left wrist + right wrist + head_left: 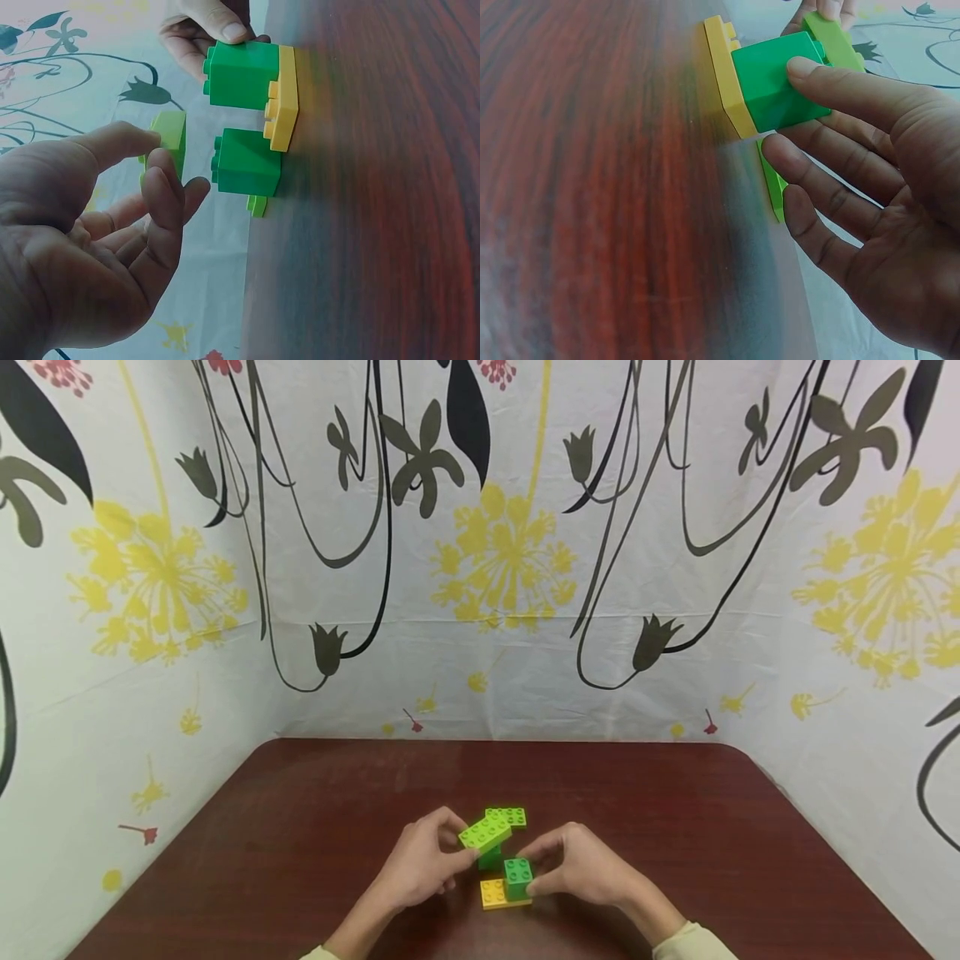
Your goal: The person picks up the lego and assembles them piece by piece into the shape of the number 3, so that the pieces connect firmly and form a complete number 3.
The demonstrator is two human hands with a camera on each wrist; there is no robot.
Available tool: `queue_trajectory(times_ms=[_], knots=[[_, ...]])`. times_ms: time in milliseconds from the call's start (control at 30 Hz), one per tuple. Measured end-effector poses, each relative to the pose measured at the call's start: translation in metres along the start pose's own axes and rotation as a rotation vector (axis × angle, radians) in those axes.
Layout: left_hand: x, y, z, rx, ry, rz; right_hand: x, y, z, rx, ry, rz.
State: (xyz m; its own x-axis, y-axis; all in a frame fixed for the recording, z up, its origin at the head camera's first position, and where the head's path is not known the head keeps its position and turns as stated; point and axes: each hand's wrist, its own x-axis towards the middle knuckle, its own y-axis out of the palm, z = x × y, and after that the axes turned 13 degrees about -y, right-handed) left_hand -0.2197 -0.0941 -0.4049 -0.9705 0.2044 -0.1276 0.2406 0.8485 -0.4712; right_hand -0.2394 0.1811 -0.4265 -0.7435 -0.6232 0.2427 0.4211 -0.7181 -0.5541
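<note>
A thin, rectangular lime-green block (pixel 486 832), apparently moulded plastic with rows of round studs, is pinched between the left hand's (pixel 427 864) thumb and fingers, tilted in the air; the left wrist view shows a gap between it and the dark green block (pixel 491 858) standing below. The right hand's (pixel 588 868) grip is closed by thumb and fingertip on opposite sides of a chunky, nearly cubic green block (pixel 518 878), smooth-faced and sharp-edged, with four studs on top. That cube sits upright on the right end of a flat yellow block (pixel 492 895), whose bare studs show to the left of it. The dark green block, just behind the yellow one, has the same plain, boxy sides. Farther back, a flat lime plate (pixel 513 816) lies studs up, partly covered in the head view by the piece in the left hand. All rest on a dark red-brown desk (pixel 300 827) with streaky wood grain and rounded far corners. Pale yellow sleeves (pixel 693 943) end at the wrists, and behind the desk hangs creased white fabric (pixel 487 693) printed with yellow flower heads and looping dark stems.
</note>
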Motion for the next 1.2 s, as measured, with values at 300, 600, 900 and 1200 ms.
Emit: queue_trajectory(times_ms=[300,600,900,1200], knots=[[-0.0003,0.0011,-0.0021,-0.009,0.007,0.044,-0.0004,-0.0003,-0.0009,-0.013,0.0,-0.001],[-0.0029,0.0044,-0.0041,0.006,0.023,0.071,-0.0009,-0.0007,-0.0006,0.015,0.005,0.001],[-0.003,0.0057,-0.0045,0.012,0.029,0.131,-0.0013,0.0005,-0.0007,0.004,-0.034,0.005],[-0.0018,0.0079,-0.0032,-0.012,0.016,0.189,-0.0021,0.0018,-0.0028,0.029,-0.026,0.006]])
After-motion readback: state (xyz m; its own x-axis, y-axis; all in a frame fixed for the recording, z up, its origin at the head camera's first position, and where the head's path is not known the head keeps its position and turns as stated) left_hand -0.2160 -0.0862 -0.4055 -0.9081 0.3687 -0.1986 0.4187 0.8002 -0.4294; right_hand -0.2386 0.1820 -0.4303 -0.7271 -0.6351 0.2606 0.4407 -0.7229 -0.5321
